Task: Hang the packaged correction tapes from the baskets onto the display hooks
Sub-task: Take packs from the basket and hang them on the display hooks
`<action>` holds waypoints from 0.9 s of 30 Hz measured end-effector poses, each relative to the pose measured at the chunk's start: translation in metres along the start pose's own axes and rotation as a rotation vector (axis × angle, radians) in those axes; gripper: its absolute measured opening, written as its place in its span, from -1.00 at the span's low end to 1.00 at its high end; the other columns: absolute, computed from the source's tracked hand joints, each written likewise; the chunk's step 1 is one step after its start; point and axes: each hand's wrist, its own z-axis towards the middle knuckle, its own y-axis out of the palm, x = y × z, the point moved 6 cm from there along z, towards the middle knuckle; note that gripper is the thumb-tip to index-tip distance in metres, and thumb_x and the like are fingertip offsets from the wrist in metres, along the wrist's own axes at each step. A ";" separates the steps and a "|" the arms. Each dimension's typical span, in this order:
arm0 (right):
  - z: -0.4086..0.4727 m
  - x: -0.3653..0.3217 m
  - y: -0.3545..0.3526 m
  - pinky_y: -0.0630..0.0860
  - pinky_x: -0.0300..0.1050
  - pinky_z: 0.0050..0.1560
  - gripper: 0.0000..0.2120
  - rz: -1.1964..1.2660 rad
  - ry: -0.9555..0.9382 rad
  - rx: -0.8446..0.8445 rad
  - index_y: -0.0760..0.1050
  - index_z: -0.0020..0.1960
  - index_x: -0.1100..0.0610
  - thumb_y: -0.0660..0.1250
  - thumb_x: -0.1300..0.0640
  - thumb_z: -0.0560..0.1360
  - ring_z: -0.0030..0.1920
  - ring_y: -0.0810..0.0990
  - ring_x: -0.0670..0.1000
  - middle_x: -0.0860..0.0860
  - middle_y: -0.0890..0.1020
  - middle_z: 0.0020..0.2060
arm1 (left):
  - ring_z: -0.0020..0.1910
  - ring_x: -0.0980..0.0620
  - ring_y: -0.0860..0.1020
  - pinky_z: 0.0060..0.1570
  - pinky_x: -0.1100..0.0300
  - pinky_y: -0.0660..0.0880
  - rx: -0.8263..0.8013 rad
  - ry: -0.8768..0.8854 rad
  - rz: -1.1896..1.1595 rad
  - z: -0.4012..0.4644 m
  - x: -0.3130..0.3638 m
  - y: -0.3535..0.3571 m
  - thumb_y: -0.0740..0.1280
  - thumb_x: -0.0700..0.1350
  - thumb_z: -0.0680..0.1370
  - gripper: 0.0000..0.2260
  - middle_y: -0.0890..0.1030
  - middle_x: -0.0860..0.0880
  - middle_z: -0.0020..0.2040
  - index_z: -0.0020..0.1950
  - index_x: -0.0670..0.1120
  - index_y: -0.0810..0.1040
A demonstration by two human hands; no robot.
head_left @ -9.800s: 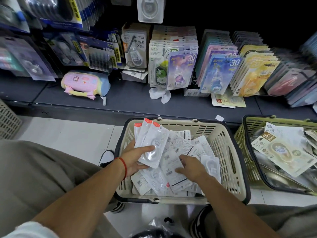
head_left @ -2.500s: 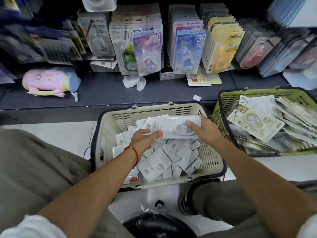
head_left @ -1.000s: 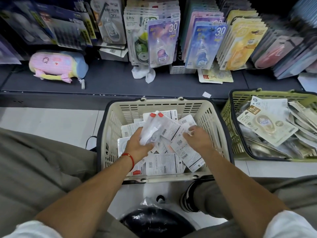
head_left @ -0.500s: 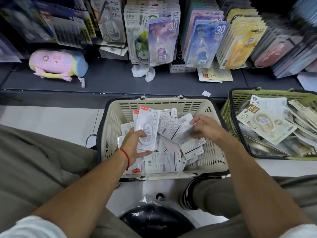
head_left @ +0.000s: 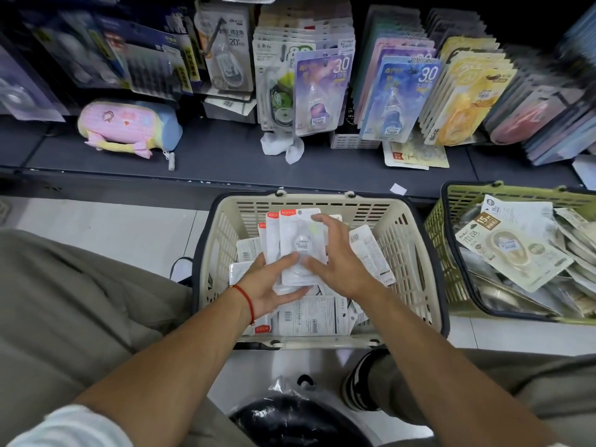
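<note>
both hands work over the beige basket (head_left: 416,240), which sits on the pale floor (head_left: 106,227) in front of a dark shelf (head_left: 225,156). the left hand (head_left: 267,285) lies palm up under a small stack of white correction tape packs (head_left: 298,246) with red top tabs, its thumb curled over the face of the front pack, so it holds the stack. the right hand (head_left: 338,256) rests against the right side of the same stack, fingers spread and lightly bent along the edge and top of the front pack, thumb touching its lower face close to the left thumb; it steadies the stack more than it grips it. the stack stands tilted, tabs toward the shelf, above the loose packs (head_left: 309,317) lying flat in the bottom of the basket, most of them showing barcoded backs. a red cord (head_left: 245,298) circles the left wrist.

just beside it on the right stands a green basket (head_left: 442,253) full of larger beige packs (head_left: 512,250). on the hooks above the shelf hang rows of carded packs: a purple row (head_left: 319,91), a blue row (head_left: 403,98) and a yellow row (head_left: 467,104). a pastel pencil pouch (head_left: 129,124) lies on the shelf at the left, and a crumpled white paper (head_left: 280,146) lies under the purple row. a dark shoe (head_left: 358,382) shows below the basket.
</note>
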 end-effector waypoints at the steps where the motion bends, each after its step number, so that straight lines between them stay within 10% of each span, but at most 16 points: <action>1: 0.001 0.004 0.001 0.51 -0.28 0.16 -0.31 -0.024 -0.008 0.047 0.15 0.56 -0.10 0.47 0.01 0.58 0.23 0.45 -0.11 -0.19 0.19 0.44 | 0.15 -0.24 0.72 0.03 -0.18 0.67 0.030 0.021 -0.007 -0.001 0.003 -0.003 0.65 -0.19 0.42 -0.37 0.69 -0.18 0.27 0.43 -0.03 0.51; 5: 0.004 0.056 -0.015 0.49 0.04 0.32 -0.38 -0.173 0.266 0.250 0.23 0.59 0.05 0.41 0.01 0.63 0.37 0.49 0.09 0.00 0.31 0.51 | 0.15 -0.17 0.70 -0.10 -0.13 0.69 0.184 0.109 -0.011 -0.001 0.013 -0.022 0.65 -0.21 0.40 -0.45 0.70 -0.10 0.23 0.33 0.03 0.57; 10: 0.000 0.102 -0.014 0.42 0.07 0.36 -0.62 -0.590 0.481 0.047 0.49 0.38 0.13 0.40 0.03 0.62 0.37 0.42 0.16 0.10 0.49 0.35 | 0.17 -0.16 0.67 0.00 -0.27 0.68 0.237 0.135 0.033 -0.006 0.017 -0.032 0.66 -0.19 0.40 -0.47 0.69 -0.07 0.21 0.30 0.08 0.58; 14: 0.002 0.102 -0.003 0.52 0.04 0.18 -0.85 -0.366 0.486 0.072 0.47 0.10 0.09 0.42 0.12 0.61 0.16 0.58 0.12 0.06 0.59 0.09 | 0.13 -0.10 0.68 0.03 -0.24 0.68 0.286 0.201 0.132 -0.012 0.025 -0.033 0.65 -0.16 0.41 -0.45 0.68 -0.04 0.22 0.33 0.09 0.55; 22: -0.007 0.083 0.009 0.51 -0.17 -0.38 -0.38 -0.115 0.355 -0.099 0.19 0.43 -0.20 0.36 0.30 0.58 -0.32 0.60 0.00 0.00 0.66 -0.20 | 0.15 -0.14 0.67 0.05 -0.23 0.68 0.276 0.282 0.197 -0.022 0.033 -0.027 0.62 -0.20 0.44 -0.46 0.68 -0.03 0.21 0.32 0.12 0.54; 27: 0.006 0.045 -0.014 0.54 -0.14 -0.20 -0.65 0.011 0.282 -0.032 0.51 0.24 -0.27 0.32 0.14 0.59 -0.17 0.63 0.04 0.03 0.68 -0.11 | 0.19 -0.17 0.66 0.08 -0.27 0.67 0.286 0.309 0.192 -0.027 0.037 -0.033 0.64 -0.20 0.41 -0.46 0.68 -0.04 0.22 0.30 0.14 0.55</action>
